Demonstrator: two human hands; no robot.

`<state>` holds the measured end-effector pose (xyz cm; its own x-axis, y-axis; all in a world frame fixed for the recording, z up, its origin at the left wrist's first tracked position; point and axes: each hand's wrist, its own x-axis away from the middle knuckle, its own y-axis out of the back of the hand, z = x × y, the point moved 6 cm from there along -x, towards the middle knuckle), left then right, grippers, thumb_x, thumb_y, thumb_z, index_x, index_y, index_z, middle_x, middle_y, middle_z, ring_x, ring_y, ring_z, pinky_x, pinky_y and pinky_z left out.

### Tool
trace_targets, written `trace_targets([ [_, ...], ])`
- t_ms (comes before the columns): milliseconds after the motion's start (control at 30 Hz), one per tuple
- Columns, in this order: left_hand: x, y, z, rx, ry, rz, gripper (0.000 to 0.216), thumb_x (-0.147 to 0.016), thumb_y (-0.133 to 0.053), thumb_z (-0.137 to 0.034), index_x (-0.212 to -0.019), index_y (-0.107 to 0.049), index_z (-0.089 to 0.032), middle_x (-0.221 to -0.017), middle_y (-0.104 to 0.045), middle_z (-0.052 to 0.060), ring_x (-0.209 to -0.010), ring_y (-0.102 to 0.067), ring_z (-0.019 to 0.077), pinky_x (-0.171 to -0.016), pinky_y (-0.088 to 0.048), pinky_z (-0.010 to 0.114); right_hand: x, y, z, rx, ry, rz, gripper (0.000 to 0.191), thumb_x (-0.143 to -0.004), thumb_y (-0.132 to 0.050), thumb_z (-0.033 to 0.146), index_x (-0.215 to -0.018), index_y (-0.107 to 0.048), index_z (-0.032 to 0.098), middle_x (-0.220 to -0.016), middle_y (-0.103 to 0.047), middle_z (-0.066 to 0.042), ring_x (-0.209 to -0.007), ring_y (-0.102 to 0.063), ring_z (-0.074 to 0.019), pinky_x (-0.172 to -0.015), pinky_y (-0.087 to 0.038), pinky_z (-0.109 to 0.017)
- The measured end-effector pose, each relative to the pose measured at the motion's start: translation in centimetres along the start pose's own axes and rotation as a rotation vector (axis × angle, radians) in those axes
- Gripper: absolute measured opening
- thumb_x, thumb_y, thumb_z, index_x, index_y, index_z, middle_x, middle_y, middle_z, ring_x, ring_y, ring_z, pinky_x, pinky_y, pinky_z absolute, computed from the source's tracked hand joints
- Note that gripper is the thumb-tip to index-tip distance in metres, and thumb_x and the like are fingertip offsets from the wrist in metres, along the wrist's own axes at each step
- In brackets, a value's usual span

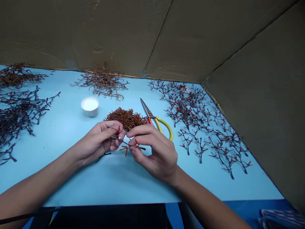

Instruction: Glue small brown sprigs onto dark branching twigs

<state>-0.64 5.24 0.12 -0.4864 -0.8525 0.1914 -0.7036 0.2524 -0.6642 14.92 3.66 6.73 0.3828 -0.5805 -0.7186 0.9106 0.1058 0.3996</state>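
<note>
My left hand (101, 140) and my right hand (154, 151) meet over the light blue table (71, 178), both with fingers pinched. Between them runs a thin dark stem (124, 142) with small brown twig pieces (125, 148) on it. The left fingers pinch the stem's left part, and its dark end (103, 156) sticks out below that hand. My right thumb and fingers grip the stem and a small brown piece at its right part. Just behind the hands lies a heap of small brown pieces (126, 117).
Scissors (156, 121) with yellow and red handles lie right of the heap. A small white cup (90, 106) of white stuff stands back left. Dark branched twigs (202, 121) spread at the right, more twig piles (19, 108) at the left and another pile (102, 82) at the back. Cardboard walls (214, 38) enclose the table.
</note>
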Motion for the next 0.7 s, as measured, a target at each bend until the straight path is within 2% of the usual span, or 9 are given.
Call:
trace_targets([
  [167, -0.04, -0.23, 0.77, 0.087, 0.018, -0.023, 0.018, -0.085, -0.088, -0.024, -0.083, -0.074, -0.013, -0.073, -0.062, 0.001, -0.063, -0.056, 0.0078, -0.056, -0.049, 0.015, 0.22, -0.15, 0.30, 0.078, 0.028, -0.020, 0.025, -0.091, -0.072, 0.002, -0.105, -0.070, 0.022, -0.109, -0.083, -0.010, -0.101, -0.080, -0.0204, -0.087, -0.068, -0.035],
  [300, 0.05, -0.20, 0.98, 0.104, 0.013, -0.032, 0.014, -0.086, -0.086, -0.022, -0.084, -0.075, -0.013, -0.071, -0.062, 0.001, -0.063, -0.057, 0.0080, -0.056, -0.050, 0.015, 0.33, -0.40, 0.49, 0.075, 0.068, -0.015, 0.027, -0.089, -0.072, 0.000, -0.107, -0.069, 0.020, -0.108, -0.084, -0.013, -0.103, -0.081, -0.0217, -0.088, -0.070, -0.036],
  [467, 0.20, 0.02, 0.93, 0.082, 0.008, -0.054, 0.015, -0.090, -0.085, -0.028, -0.089, -0.078, -0.015, -0.073, -0.065, 0.001, -0.064, -0.059, 0.0077, -0.058, -0.050, 0.015, 0.30, -0.05, 0.45, 0.022, 0.057, -0.040, 0.030, -0.087, -0.070, 0.000, -0.106, -0.067, 0.022, -0.106, -0.084, -0.012, -0.099, -0.083, -0.0234, -0.084, -0.071, -0.038],
  [700, 0.15, -0.09, 0.29, 0.012, -0.024, -0.072, 0.019, -0.088, -0.087, -0.032, -0.086, -0.078, -0.015, -0.077, -0.068, 0.002, -0.063, -0.058, 0.0077, -0.056, -0.047, 0.015, 0.27, 0.20, 0.47, -0.020, 0.061, -0.076, 0.029, -0.085, -0.068, 0.000, -0.104, -0.068, 0.022, -0.105, -0.084, -0.012, -0.094, -0.083, -0.0247, -0.079, -0.071, -0.039],
])
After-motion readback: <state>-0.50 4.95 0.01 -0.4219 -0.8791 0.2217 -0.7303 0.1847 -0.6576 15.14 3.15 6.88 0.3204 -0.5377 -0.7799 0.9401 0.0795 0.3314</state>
